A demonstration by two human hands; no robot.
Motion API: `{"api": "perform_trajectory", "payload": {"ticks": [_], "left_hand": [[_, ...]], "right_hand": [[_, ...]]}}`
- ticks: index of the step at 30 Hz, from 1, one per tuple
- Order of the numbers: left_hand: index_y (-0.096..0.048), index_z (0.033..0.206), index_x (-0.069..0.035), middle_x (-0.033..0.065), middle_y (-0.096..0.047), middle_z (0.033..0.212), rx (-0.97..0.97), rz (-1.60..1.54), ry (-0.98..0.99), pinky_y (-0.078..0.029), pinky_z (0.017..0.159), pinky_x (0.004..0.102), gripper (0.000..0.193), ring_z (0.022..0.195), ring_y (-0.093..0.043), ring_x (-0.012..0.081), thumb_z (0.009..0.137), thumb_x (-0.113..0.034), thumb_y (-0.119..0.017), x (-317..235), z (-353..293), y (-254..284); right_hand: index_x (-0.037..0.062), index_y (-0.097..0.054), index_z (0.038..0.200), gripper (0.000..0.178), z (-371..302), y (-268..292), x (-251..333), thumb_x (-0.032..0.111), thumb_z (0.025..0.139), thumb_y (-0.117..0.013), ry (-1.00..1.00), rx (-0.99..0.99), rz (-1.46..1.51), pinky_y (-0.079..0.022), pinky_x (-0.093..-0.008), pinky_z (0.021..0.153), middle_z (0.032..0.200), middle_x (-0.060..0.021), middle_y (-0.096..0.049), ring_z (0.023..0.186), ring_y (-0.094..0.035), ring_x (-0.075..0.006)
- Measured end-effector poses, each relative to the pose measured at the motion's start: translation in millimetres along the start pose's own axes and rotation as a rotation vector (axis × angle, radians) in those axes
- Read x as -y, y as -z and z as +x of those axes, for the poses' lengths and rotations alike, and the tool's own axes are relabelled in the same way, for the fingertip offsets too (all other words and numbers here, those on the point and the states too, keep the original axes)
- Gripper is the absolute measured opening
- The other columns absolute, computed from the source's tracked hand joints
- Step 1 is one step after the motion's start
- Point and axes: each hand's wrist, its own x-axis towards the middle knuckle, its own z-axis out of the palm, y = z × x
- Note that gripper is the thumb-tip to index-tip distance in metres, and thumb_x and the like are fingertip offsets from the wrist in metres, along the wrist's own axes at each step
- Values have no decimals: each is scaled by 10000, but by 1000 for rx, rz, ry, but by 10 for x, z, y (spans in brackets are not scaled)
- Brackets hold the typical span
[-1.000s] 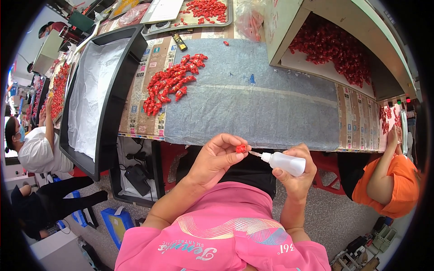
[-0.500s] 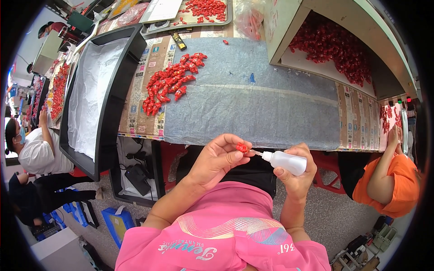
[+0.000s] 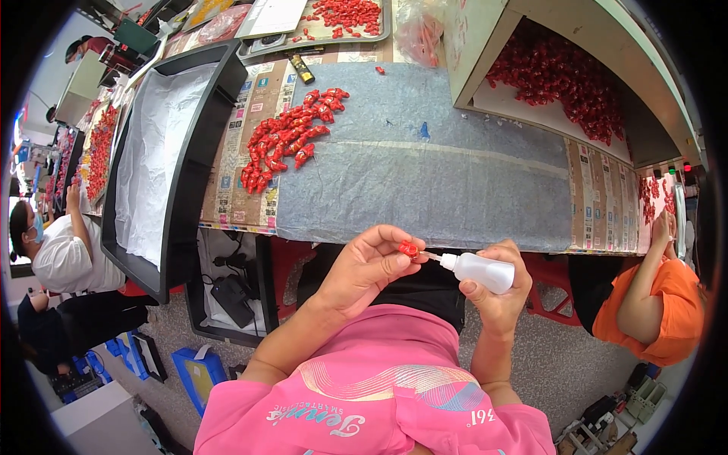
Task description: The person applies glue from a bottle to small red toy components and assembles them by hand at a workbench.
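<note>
Between the fingertips of my left hand (image 3: 368,269) is a small shiny red plastic piece (image 3: 409,249). My right hand (image 3: 500,296) is wrapped round a white squeeze bottle (image 3: 485,273) lying sideways, its thin nozzle (image 3: 434,256) reaching left to the red piece. Whether the tip touches the piece is too small to tell. Both hands are held just off the table's front edge, above my lap. On the table ahead, to the left, lies a pile of similar red pieces (image 3: 284,140).
Grey-blue paper (image 3: 425,182) covers the table. A black tray (image 3: 171,152) lined with white paper overhangs its left front. At the back are a metal tray (image 3: 385,30) of red pieces and a dark marker-like tube (image 3: 302,70). A box (image 3: 485,53) full of red pieces stands right. People sit on both sides.
Both hands hold nearly the same pose, with the nozzle still at the red piece. The view has shifted very slightly.
</note>
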Motion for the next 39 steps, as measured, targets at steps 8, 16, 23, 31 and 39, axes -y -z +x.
{"api": "perform_trajectory", "payload": {"ticks": [8,16,23,31,39], "left_hand": [[-564,1050,-32,112,-614,1091,-24,3,13,-505,906,319,207,1015,-610,205,854,17,-608,-4,-5,-6],[-564,1037,-44,115,-625,1068,-48,4,-2,-509,891,339,228,1008,-613,219,831,24,-632,-28,-2,17],[-561,1003,-49,120,-612,1082,-33,48,-61,-510,911,346,253,1009,-612,223,793,56,-656,-36,-2,44],[-551,978,-33,132,-603,1078,-30,100,-128,-510,899,336,237,1011,-604,222,793,77,-647,-28,-34,0],[-561,974,-40,122,-607,1068,-1,85,-100,-512,888,333,225,1001,-609,214,798,74,-643,-46,44,-3]], "right_hand": [[38,-611,944,448,-5,13,-20,268,646,-853,7,-4,-3,-441,-268,645,845,-62,-575,757,-546,-154],[29,-597,945,386,62,-34,-47,193,682,-827,-55,-82,90,-450,-254,688,892,-52,-561,799,-552,-137],[26,-629,996,335,480,-249,-221,77,700,-777,-47,0,-114,-475,-273,773,972,-69,-619,882,-597,-148],[7,-620,1074,365,757,-465,-327,66,733,-736,-36,139,-136,-460,-267,863,1020,-63,-667,967,-600,-119],[47,-624,1115,377,879,-175,-198,46,745,-698,148,130,-196,-441,-298,901,1112,-89,-643,1057,-585,-187]]}}
